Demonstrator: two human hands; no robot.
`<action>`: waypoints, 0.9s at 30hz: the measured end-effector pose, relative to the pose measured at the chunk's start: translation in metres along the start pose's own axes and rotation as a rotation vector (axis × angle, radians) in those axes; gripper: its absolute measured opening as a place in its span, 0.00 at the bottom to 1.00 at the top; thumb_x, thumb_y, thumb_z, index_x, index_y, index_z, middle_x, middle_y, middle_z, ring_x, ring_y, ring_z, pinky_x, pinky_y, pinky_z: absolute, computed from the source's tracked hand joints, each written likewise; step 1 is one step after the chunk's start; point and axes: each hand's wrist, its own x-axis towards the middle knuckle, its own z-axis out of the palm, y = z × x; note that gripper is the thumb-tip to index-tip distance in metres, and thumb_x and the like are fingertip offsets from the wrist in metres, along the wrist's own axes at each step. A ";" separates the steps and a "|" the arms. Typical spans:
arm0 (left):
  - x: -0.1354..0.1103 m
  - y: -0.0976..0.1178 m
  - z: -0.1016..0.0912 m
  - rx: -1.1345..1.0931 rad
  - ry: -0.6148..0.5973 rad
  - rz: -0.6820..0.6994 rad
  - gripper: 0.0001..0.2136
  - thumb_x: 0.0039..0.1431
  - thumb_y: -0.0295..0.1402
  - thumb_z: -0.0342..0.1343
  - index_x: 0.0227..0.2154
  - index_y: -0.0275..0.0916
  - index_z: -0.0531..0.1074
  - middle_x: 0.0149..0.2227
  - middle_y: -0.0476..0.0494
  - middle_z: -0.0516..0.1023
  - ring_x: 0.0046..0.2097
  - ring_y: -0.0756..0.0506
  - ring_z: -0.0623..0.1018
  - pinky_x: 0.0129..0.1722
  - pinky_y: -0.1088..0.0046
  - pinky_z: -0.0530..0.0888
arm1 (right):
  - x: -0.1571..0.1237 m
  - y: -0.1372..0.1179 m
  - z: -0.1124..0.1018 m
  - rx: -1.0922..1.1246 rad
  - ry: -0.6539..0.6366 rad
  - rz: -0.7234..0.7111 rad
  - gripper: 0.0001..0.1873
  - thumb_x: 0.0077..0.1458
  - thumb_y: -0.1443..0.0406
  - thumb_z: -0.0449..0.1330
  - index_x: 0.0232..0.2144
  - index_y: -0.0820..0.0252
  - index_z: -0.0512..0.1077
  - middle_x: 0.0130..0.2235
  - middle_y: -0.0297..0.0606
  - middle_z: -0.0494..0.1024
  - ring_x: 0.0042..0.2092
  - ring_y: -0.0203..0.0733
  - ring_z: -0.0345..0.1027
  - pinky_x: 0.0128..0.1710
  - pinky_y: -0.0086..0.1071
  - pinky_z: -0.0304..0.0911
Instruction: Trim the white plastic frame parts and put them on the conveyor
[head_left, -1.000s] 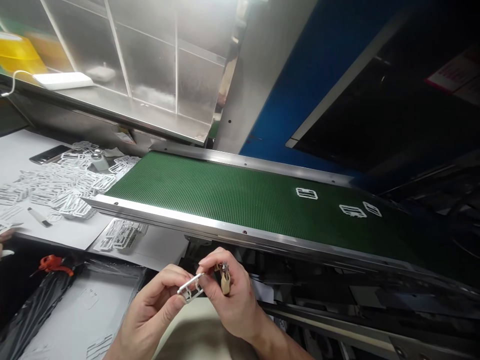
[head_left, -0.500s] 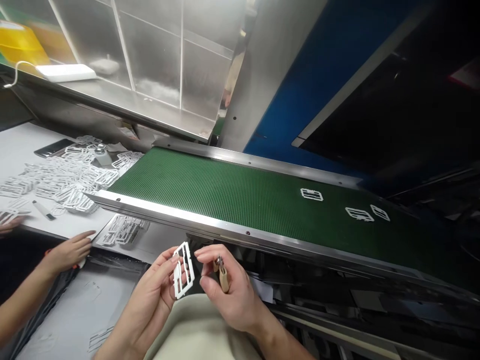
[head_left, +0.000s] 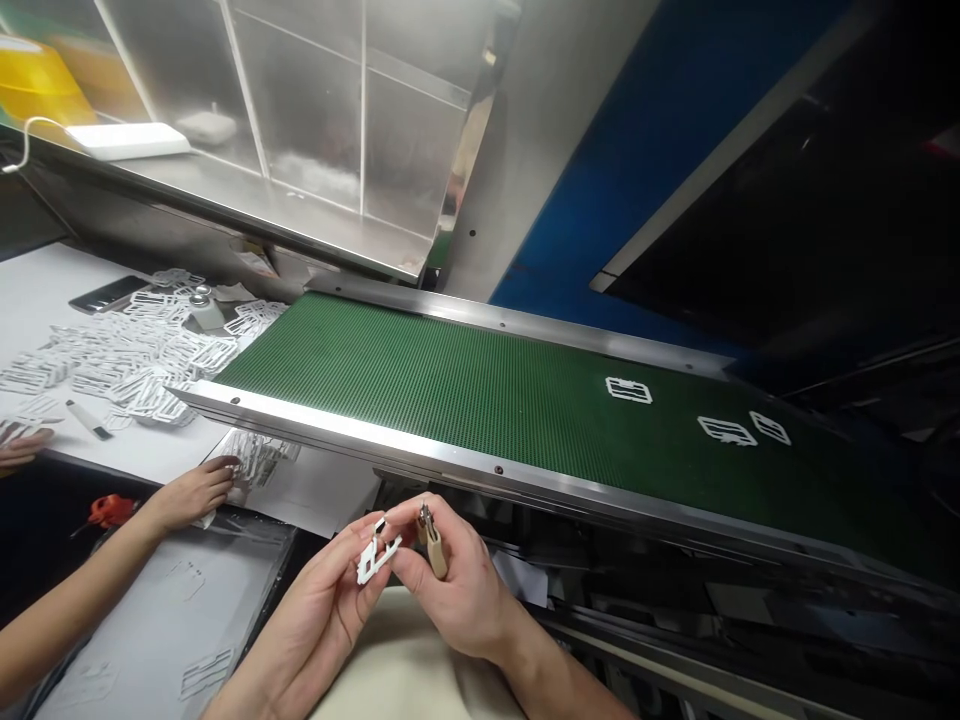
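The left hand (head_left: 326,590) pinches the white frame (head_left: 367,572), on the near side of the belt (head_left: 420,385). The right hand (head_left: 461,585) holds a small tool (head_left: 436,556), and its fingertips seem to touch the frame also. The frame is probably light and rather stiff, but thin bars may break; the outer edges seem the safer grip.

I count one white frame (head_left: 366,569) in the left hand (head_left: 334,585) and one tan-handled tool (head_left: 435,555) in the right hand (head_left: 463,585). Beyond their grip, rightward: three frames (head_left: 631,399), one green belt (head_left: 450,390). Leftward: two other people's-side hands (head_left: 196,493), one phone (head_left: 109,295), one bottle (head_left: 207,314), one orange tool (head_left: 112,510), a heap (head_left: 135,350) past counting.
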 end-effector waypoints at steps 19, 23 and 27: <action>-0.005 -0.004 -0.047 0.742 -0.474 0.514 0.28 0.75 0.51 0.54 0.74 0.54 0.65 0.78 0.38 0.65 0.78 0.32 0.64 0.74 0.55 0.71 | -0.004 -0.001 0.014 0.173 0.005 0.113 0.08 0.73 0.60 0.62 0.52 0.52 0.75 0.46 0.37 0.81 0.44 0.41 0.79 0.48 0.35 0.80; -0.004 0.002 -0.055 1.016 -0.380 0.728 0.26 0.75 0.47 0.55 0.73 0.55 0.68 0.72 0.37 0.69 0.69 0.33 0.73 0.66 0.62 0.75 | -0.005 -0.006 0.008 -0.033 0.097 -0.016 0.12 0.69 0.68 0.64 0.53 0.51 0.77 0.50 0.37 0.79 0.45 0.40 0.76 0.53 0.36 0.75; -0.006 0.006 -0.057 1.144 -0.262 0.901 0.25 0.73 0.44 0.59 0.70 0.60 0.71 0.64 0.40 0.74 0.63 0.37 0.77 0.62 0.68 0.75 | -0.006 -0.007 0.006 -0.033 0.039 -0.125 0.13 0.68 0.69 0.66 0.53 0.50 0.76 0.46 0.36 0.81 0.45 0.40 0.76 0.48 0.35 0.73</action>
